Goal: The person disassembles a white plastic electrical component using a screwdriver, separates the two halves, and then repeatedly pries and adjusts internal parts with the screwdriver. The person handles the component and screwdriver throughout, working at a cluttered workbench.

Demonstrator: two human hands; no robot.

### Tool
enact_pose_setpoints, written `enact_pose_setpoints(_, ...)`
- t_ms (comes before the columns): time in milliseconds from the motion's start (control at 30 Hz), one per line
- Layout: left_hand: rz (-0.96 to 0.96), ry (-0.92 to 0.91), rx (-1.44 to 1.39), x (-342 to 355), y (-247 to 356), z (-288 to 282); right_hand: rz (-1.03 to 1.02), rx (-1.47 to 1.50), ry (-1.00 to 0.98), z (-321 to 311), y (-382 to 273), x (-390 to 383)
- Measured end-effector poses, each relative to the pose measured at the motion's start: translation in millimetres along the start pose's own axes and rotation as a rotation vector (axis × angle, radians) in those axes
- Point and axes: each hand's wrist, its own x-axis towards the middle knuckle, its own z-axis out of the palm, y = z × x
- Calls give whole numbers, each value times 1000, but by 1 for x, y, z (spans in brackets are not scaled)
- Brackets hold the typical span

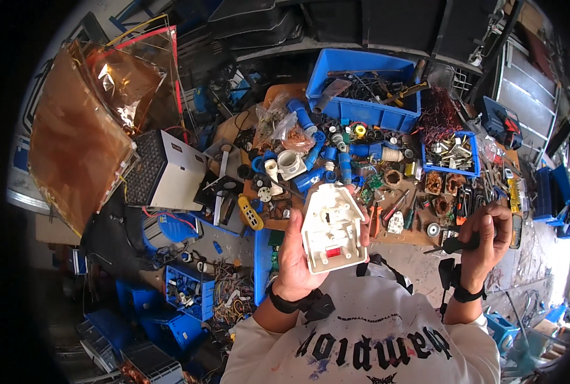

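Note:
My left hand (287,256) grips a white plastic housing shell (336,221) by its sides, in front of my chest. Its hollow inside faces up, with moulded posts, and one end tapers. A small red part (332,253) sits inside near the wide end. Off to the right, my right hand (490,240) is closed round the dark handle of a screwdriver (455,246), whose shaft points left, apart from the shell. On the bench edge beyond the shell lie a red-handled tool (376,219) and a white plastic piece (395,223).
A large blue crate (362,105) of cables and tools stands at the back of the cluttered bench. A smaller blue bin (451,155) holds metal pieces. Blue connectors (309,179) and a yellow device (250,212) lie at the left. A white box (176,169) and brown panels (73,141) stand further left.

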Motion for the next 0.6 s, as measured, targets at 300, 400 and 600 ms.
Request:
enact_pose_setpoints(300,-30,-1,28,13,32,-35,-67,-13,53,36,9,-17)
enact_pose_setpoints(400,-46,-47,45,18,40,-38,-66,-47,53,42,5,-22)
enact_pose_setpoints(600,-89,-4,35,23,42,-36,-85,-125,94,47,4,-21)
